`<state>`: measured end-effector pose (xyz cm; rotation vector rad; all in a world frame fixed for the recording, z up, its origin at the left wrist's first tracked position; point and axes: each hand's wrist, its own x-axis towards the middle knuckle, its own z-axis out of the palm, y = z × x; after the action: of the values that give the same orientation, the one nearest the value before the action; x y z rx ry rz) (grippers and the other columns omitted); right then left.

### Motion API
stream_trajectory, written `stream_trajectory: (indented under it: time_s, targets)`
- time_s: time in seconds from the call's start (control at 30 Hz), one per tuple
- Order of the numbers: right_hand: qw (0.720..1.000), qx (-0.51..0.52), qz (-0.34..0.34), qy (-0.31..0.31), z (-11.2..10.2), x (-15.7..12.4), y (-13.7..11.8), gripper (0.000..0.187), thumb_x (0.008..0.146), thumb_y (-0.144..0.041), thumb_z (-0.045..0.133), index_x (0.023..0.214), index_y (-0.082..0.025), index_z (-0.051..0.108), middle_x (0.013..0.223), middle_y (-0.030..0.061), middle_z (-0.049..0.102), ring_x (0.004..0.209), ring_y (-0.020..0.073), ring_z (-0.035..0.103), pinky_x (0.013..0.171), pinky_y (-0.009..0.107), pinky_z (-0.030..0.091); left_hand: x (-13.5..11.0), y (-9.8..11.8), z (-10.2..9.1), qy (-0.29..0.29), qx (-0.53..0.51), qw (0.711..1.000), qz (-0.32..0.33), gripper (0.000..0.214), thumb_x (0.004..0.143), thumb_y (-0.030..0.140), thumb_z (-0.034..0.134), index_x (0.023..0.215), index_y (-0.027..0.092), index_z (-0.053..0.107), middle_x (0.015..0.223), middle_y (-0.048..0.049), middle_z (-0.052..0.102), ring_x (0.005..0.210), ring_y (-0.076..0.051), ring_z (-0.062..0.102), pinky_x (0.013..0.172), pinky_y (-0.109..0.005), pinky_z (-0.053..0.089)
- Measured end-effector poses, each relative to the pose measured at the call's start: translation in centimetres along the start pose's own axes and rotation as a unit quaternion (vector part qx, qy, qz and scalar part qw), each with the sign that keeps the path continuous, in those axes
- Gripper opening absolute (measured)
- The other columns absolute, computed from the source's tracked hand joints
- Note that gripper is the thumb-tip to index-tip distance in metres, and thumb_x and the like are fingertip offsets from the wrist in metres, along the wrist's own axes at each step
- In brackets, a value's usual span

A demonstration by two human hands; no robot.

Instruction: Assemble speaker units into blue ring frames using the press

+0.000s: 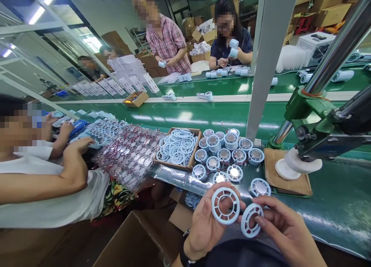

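My left hand (204,220) is closed on a light-blue spoked plastic ring (213,206), its open face turned toward me. Close beside it, my right hand (285,224) pinches a second spoked ring (244,225) by the edge, tilted. Beyond my fingers a round blue housing (260,187) with a silver disc in its middle sits on the bench. Several more such housings (224,155) are grouped behind, some stacked. To their left, a cardboard tray (198,151) is heaped with loose blue rings (177,146).
A green press (301,108) with a white pad (290,170) stands at right on a cardboard-covered base. A grey post (257,85) rises behind the housings. Left are bagged wired parts (130,151) and a seated co-worker (43,174). An open carton (139,236) is below; a green conveyor (185,116) runs behind.
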<state>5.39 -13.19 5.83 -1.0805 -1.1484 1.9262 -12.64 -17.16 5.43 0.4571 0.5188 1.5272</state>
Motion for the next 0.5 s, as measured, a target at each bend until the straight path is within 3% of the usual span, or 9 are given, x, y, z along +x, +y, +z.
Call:
stream_trajectory:
  time_s: [0.07,0.13,0.27,0.4,0.5]
  targets:
    - [0.999,-0.026,-0.003,-0.018,-0.3,0.1,0.7,0.044,0.082,-0.057,0.075,0.105,-0.020,0.067,0.076,0.0055,0.073,0.071,0.0175,0.071,0.069,0.025,0.061,-0.1,0.1,-0.3,0.011,0.001,1.000,0.006,0.042,0.092,0.050,0.068,0.119,0.018,0.073,0.112,-0.0129,0.073,0.097,-0.028,0.073,0.071,-0.029,0.064]
    - [0.995,-0.065,0.002,-0.080,-0.5,0.4,2.4,0.041,0.086,-0.056,0.069,0.103,-0.018,0.066,0.077,0.0060,0.071,0.072,0.0173,0.071,0.068,0.025,0.059,-0.2,0.3,-0.5,0.022,-0.002,1.000,0.012,0.041,0.092,0.049,0.068,0.119,0.019,0.073,0.111,-0.0119,0.074,0.098,-0.026,0.074,0.072,-0.028,0.065]
    - [0.962,-0.153,0.077,-0.213,0.5,2.0,9.0,0.032,0.083,-0.041,0.071,0.105,-0.017,0.067,0.079,0.0014,0.066,0.064,0.0132,0.066,0.058,0.021,0.056,-0.9,1.2,-1.2,0.047,-0.007,0.999,0.024,0.040,0.092,0.048,0.069,0.118,0.019,0.074,0.110,-0.0112,0.075,0.100,-0.026,0.074,0.075,-0.028,0.065]
    - [0.936,-0.213,0.166,-0.226,3.5,5.0,16.4,0.020,0.082,-0.023,0.071,0.100,-0.015,0.066,0.075,-0.0028,0.059,0.057,0.0099,0.060,0.048,0.019,0.050,-2.6,4.0,-2.6,0.117,0.007,0.989,0.090,0.035,0.088,0.046,0.076,0.112,0.021,0.077,0.108,-0.0093,0.078,0.095,-0.023,0.076,0.076,-0.027,0.065]
    - [0.923,-0.236,0.187,-0.240,7.2,7.9,19.4,0.016,0.093,-0.026,0.067,0.099,-0.012,0.065,0.078,-0.0016,0.061,0.060,0.0084,0.059,0.053,0.020,0.052,-4.3,6.5,-4.0,0.175,0.033,0.969,0.174,0.036,0.083,0.045,0.080,0.111,0.023,0.077,0.108,-0.0070,0.078,0.096,-0.022,0.076,0.077,-0.025,0.066]
